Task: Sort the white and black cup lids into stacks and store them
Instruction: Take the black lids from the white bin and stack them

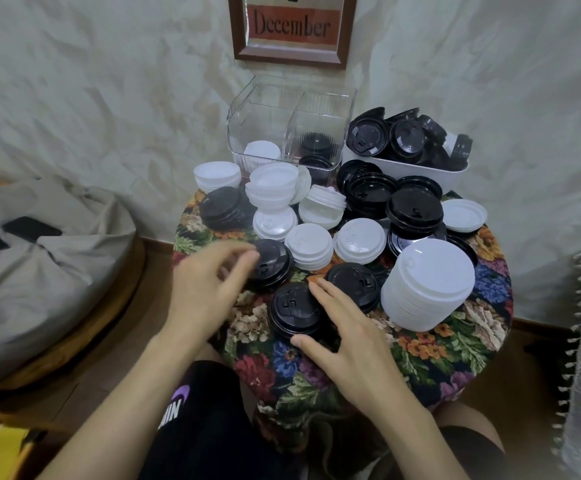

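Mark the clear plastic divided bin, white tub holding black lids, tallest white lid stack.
Clear plastic divided bin (257, 123): head view, front wall.
White tub (420, 176): head view, front wall.
Tallest white lid stack (436, 268): head view, top lid.

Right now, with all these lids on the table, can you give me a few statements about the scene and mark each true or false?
1. The clear container holds white lids on its left, black lids on its right. True.
2. The white tub is full of white lids. False: its lids are black.
3. The right hand touches a black lid stack. True.
4. The tallest white stack stands left of the right hand. False: it stands to its right.
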The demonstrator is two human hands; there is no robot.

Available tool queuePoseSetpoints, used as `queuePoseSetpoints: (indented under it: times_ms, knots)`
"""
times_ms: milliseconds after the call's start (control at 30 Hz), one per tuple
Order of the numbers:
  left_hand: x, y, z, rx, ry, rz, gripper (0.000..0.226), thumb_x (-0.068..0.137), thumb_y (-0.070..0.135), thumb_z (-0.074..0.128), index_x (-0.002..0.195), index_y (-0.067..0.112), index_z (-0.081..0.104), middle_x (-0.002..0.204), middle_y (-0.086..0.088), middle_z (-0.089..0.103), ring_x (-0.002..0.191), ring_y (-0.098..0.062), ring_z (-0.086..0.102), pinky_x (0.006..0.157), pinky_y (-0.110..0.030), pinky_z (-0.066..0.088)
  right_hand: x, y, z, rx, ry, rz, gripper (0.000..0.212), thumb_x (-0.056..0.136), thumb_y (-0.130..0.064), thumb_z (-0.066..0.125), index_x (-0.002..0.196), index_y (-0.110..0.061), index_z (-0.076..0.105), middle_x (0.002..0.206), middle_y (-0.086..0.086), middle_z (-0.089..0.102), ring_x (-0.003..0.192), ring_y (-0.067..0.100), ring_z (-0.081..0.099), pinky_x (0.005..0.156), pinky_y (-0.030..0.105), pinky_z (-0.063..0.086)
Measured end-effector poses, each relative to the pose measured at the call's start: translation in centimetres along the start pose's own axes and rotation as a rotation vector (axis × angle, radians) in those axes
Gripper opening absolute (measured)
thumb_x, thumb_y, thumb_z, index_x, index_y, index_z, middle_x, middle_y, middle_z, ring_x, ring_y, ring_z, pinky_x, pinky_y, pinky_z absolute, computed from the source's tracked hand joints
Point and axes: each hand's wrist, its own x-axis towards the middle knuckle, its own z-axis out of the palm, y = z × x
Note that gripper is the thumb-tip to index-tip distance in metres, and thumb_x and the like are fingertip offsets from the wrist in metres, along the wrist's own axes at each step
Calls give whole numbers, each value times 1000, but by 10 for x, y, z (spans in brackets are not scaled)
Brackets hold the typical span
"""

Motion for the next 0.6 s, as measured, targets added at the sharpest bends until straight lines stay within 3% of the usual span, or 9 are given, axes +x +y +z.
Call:
queuePoseSetpoints:
  times_ms: [33,100,233,333,433,600]
  knots:
    - [13,-7,0,35,62,-51,22,96,45,66,112,32,74,101,18,72,86,-8,69,81,-36,57,0,0,1,4,3,-7,75,93,-59,64,158,-45,29,162,-35,18,147,-13,20,115,15,25]
    - [42,-26,3,144,93,-135,40,94,38,72,131,24,65,122,5,67,109,-18,63,94,-37,50,0,0,4,12,16,-11,72,93,-61,62,157,-46,32,161,-36,21,146,-12,24,117,26,33]
    - [87,-61,12,243,-140,-278,90,86,45,80,159,19,35,157,-10,44,143,-30,43,114,-47,38,-3,2,9,17,48,-18,70,94,-63,59,156,-47,32,160,-38,20,146,-14,22,118,27,33]
    - [99,-72,23,338,-230,-248,98,83,55,79,161,21,30,161,-8,40,145,-32,42,115,-53,39,-3,4,11,10,39,-25,70,95,-65,56,157,-48,30,160,-38,17,146,-14,20,119,26,32]
    - [102,-72,29,372,-221,-197,92,80,59,79,156,25,37,152,-6,45,138,-32,48,109,-53,42,-2,5,10,6,31,-26,70,94,-67,55,157,-49,28,161,-39,15,147,-14,19,118,23,30]
    - [93,-65,32,319,-211,-154,78,83,41,80,150,27,42,142,-9,45,129,-34,50,100,-46,44,-2,5,12,6,24,-28,69,95,-66,55,156,-50,28,159,-42,13,145,-18,18,116,14,25]
